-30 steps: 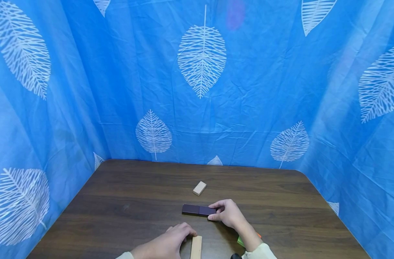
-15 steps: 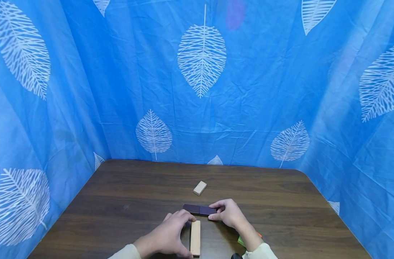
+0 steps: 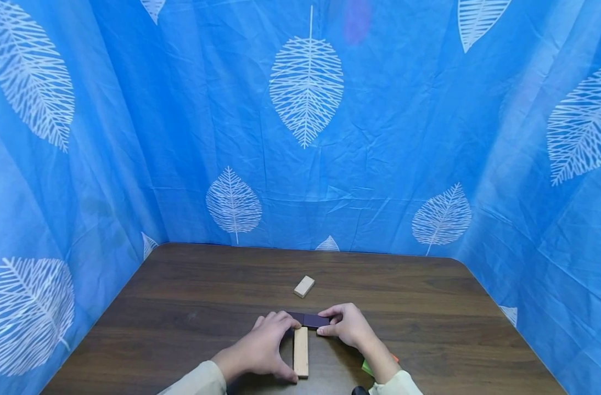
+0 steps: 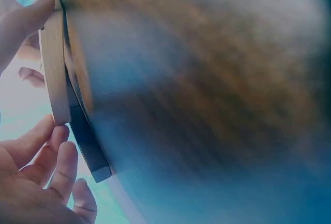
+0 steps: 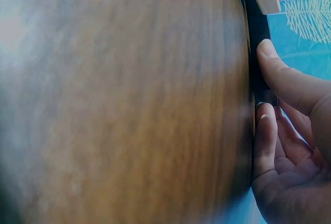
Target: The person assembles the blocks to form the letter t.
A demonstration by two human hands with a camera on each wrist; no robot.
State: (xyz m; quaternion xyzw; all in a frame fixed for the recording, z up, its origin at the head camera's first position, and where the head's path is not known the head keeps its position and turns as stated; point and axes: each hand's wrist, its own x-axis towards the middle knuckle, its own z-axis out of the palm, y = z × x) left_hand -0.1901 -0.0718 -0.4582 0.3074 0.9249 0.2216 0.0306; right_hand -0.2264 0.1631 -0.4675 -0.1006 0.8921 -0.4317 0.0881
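One small block (image 3: 304, 286) lies between the table (image 3: 206, 285)'s far edge and the dark bar (image 3: 316, 321); right hand (image 3: 350, 326) pinches the bar's right end; left hand (image 3: 262, 348) pinches a pale plank (image 3: 301, 354) endwise.

A long, pale wooden block (image 3: 301, 352) is held at both ends by the left hand (image 3: 263, 349), its far end set close to the seam between a dark left block (image 3: 296, 316) and a dark right block (image 3: 315, 321), laid crosswise end to end, the latter being pinched at its outer end by the right hand (image 3: 348, 327).
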